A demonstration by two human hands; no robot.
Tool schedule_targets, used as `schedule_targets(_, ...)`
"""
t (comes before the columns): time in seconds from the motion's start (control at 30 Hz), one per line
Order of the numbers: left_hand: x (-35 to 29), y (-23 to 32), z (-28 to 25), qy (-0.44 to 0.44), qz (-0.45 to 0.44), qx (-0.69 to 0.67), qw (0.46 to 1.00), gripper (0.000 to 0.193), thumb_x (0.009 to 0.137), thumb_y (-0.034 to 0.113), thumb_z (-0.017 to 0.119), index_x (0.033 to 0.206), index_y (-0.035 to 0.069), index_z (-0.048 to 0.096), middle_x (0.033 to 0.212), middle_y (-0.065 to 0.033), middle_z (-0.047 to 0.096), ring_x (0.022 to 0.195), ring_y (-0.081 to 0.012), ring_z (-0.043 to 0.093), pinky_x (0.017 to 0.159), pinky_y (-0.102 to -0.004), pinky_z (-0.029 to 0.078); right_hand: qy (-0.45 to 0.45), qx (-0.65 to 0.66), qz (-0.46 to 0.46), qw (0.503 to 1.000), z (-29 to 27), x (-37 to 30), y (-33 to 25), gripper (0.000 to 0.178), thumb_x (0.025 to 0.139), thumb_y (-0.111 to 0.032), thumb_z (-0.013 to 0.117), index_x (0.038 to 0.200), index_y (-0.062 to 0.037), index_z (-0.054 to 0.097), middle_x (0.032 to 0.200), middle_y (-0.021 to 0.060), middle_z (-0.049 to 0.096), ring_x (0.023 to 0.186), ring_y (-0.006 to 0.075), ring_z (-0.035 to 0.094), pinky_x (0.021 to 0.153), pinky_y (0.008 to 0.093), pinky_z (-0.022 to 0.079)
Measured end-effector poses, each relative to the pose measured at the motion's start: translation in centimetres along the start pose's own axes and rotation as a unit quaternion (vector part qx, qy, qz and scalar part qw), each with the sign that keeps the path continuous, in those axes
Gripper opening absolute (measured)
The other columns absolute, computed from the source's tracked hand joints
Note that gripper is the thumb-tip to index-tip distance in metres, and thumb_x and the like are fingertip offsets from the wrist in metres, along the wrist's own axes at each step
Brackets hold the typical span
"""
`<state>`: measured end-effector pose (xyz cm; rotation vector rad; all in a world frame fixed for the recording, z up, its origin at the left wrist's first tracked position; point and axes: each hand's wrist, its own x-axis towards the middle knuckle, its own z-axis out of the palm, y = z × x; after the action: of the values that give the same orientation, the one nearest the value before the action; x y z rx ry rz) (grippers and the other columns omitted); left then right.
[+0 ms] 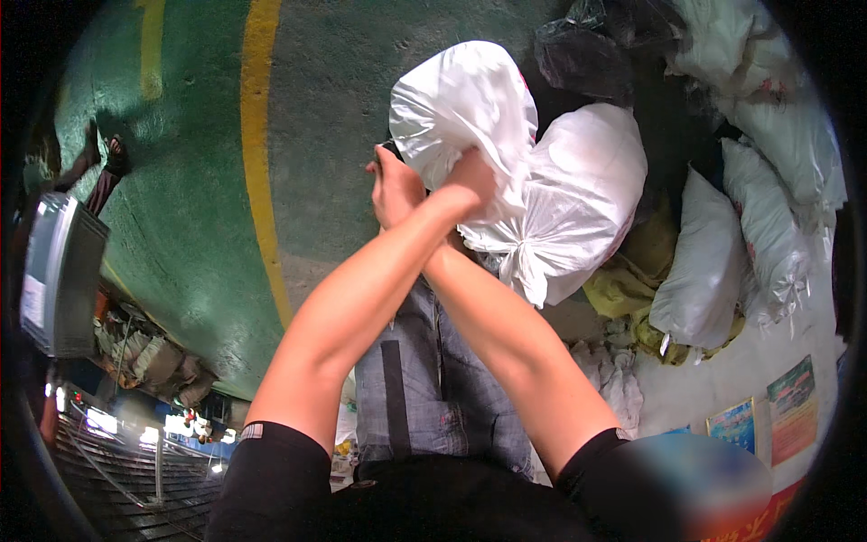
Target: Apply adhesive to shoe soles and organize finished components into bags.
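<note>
My forearms cross in front of me. My left hand (pixel 470 185) reaches over to the right and is closed on the gathered side of a full white sack (pixel 461 95); its fingers are mostly hidden in the folds. To its left, my right hand (pixel 399 191) comes from under the left forearm, beside the sack's lower left edge. Its fingers are curled, and whatever they hold is too small to make out. Against the first sack leans a second full white sack (pixel 591 176), its gathered, tied neck toward me.
Dark plastic bags (pixel 582 63) lie beyond the sacks. More stuffed white sacks (pixel 704 262) and yellow sacking (pixel 646 298) are at the right. A yellow line (pixel 257 135) crosses the green floor (pixel 194 208). At the far left are a grey metal box (pixel 68 275) and another person's legs (pixel 95 172).
</note>
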<state>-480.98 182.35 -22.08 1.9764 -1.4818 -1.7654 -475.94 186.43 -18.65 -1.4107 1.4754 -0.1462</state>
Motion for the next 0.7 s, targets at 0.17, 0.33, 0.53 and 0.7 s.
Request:
schedule_targets(0.17, -2.0, 1.9, -4.0, -0.113, -0.056, 0.047, 0.991, 0.033, 0.098, 0.014, 0.056, 0.122, 0.002, 0.074, 0.126, -0.0268, 0.073, 0.114, -0.0442, 0.071, 0.102, -0.0516, 0.055, 0.025, 0.157, 0.142, 0.977, 0.0, -0.9, 2.1, 0.028, 0.105, -0.017, 0.064, 0.130, -0.0051, 0.071, 0.086, 0.0140, 0.073, 0.085, 0.0315, 0.074, 0.082, 0.0411, 0.057)
schedule_targets(0.33, -11.0, 5.8, -11.8, 0.161, 0.070, -0.092, 0.980, 0.022, 0.104, 0.014, 0.057, 0.113, 0.001, 0.072, 0.102, -0.0180, 0.075, 0.097, -0.0297, 0.075, 0.085, -0.0396, 0.059, 0.041, -0.234, -0.186, 0.953, -4.9, -0.2, 3.5, 0.026, 0.104, -0.025, 0.063, 0.112, -0.0027, 0.073, 0.081, 0.0177, 0.070, 0.086, 0.0366, 0.073, 0.087, 0.0468, 0.058)
schedule_targets(0.53, -13.9, -4.1, -3.8, 0.220, -0.114, -0.478, 0.843, 0.030, 0.110, 0.021, 0.057, 0.135, 0.005, 0.060, 0.124, -0.0081, 0.066, 0.109, -0.0209, 0.066, 0.094, -0.0375, 0.053, -0.247, -0.280, -0.065, 0.925, -9.0, 5.9, -5.3, 0.019, 0.090, -0.009, 0.067, 0.101, 0.0034, 0.077, 0.091, 0.0280, 0.075, 0.090, 0.0442, 0.077, 0.079, 0.0531, 0.060)
schedule_targets(0.7, -5.0, 0.3, -1.2, 0.315, 0.135, -0.350, 0.872, 0.039, 0.110, 0.036, 0.059, 0.141, 0.013, 0.063, 0.135, -0.0102, 0.068, 0.119, -0.0258, 0.066, 0.101, -0.0452, 0.053, -0.406, -0.323, -0.009, 0.855, -9.1, 11.2, -6.1, 0.028, 0.099, -0.014, 0.069, 0.081, 0.0052, 0.078, 0.075, 0.0189, 0.077, 0.072, 0.0302, 0.080, 0.067, 0.0437, 0.063)
